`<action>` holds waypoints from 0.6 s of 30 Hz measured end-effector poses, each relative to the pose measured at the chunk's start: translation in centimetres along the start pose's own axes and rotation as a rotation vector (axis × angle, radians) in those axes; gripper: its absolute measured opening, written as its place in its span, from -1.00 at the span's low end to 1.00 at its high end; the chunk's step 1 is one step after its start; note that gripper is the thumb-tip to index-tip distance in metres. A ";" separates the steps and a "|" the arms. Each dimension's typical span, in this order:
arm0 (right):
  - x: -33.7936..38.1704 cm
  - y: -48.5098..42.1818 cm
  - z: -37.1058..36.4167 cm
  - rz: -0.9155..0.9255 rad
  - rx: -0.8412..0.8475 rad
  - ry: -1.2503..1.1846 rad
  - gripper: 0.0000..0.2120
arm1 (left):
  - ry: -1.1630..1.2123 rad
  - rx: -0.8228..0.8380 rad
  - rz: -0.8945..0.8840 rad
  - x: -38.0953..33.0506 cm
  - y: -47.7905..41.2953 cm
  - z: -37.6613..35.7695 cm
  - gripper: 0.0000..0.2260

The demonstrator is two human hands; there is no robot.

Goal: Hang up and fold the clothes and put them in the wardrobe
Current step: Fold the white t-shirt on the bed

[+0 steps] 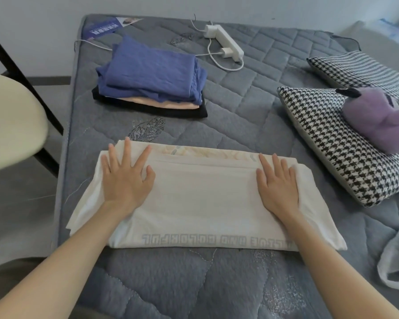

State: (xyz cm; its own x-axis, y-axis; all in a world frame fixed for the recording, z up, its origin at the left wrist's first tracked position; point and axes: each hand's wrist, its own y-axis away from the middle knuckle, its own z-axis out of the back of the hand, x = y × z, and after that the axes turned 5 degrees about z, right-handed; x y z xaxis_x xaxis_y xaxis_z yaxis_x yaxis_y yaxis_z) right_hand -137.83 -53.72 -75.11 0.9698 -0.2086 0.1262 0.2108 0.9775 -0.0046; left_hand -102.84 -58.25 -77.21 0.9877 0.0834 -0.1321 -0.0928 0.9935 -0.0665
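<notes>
White folded garment: grey print along near edge, upside down, "…AND COLORFUL"; first word partly covered. Blue label far beyond garment: characters illegible.

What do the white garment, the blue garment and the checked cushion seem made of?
The white garment looks like thin matte cotton jersey: soft folds, printed grey lettering. The blue garment: light crinkled matte fabric, fibre unclear. The checked cushion: coarse woven houndstooth cloth, probably.
</notes>
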 end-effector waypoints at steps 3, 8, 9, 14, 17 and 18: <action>0.0 0.0 -0.2 -0.133 -0.040 0.021 -0.50 | 0.077 0.000 0.020 1.0 0.0 0.5 -0.53; -0.7 0.2 0.4 -0.272 -0.007 -0.024 -0.51 | 0.115 0.042 0.011 3.1 1.1 1.2 -0.53; -0.6 0.3 0.6 -0.264 0.005 -0.034 -0.52 | 0.122 0.059 0.003 3.4 1.5 1.3 -0.52; 0.8 0.3 2.5 -0.196 -0.038 -0.043 -0.53 | 0.163 0.129 0.063 4.2 2.9 2.1 -0.46; 3.5 0.3 3.5 -0.045 -0.068 -0.066 -0.54 | 0.305 0.129 0.150 4.7 4.2 3.0 -0.38; 4.8 0.2 3.6 0.019 -0.070 -0.085 -0.54 | 0.344 0.112 0.174 4.9 4.7 3.3 -0.35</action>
State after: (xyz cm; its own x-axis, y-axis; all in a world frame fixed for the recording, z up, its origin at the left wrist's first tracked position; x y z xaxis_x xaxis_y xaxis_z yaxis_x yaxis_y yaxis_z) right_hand -133.62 -54.40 -70.92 0.9604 -0.1837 0.2095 0.2034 0.9761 -0.0765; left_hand -97.97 -52.88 -74.87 0.8570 0.2395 -0.4564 -0.2221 0.9707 0.0922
